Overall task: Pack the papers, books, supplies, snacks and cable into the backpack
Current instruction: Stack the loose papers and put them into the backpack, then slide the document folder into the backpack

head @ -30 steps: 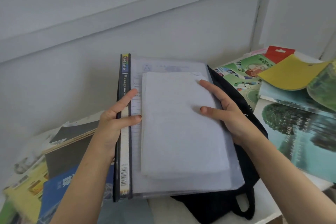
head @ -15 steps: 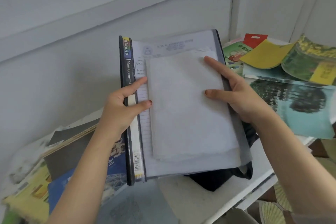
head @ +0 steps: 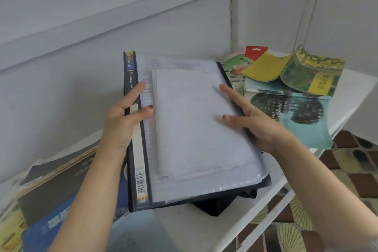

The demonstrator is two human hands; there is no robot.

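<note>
Here, on my remote feed, I saw the papers [head: 194, 125] lying flat on the clear cover of the dark folder [head: 141, 149]. The folder was held over the black backpack [head: 223, 204], which sat on the white table [head: 194, 229]; whether the two touched I could not tell. The left hand [head: 120, 122] gripped the spine edge, thumb and forefinger stretched on top, the other fingers hidden beneath. The right hand [head: 259, 127] clasped the opposite edge the same way, its thumb resting on the papers. To the right a teal book [head: 302, 120], a green book [head: 311, 73] and a yellow sheet [head: 263, 66] overlapped; to the left lay a dark book [head: 53, 188] and a blue book [head: 47, 229].
</note>
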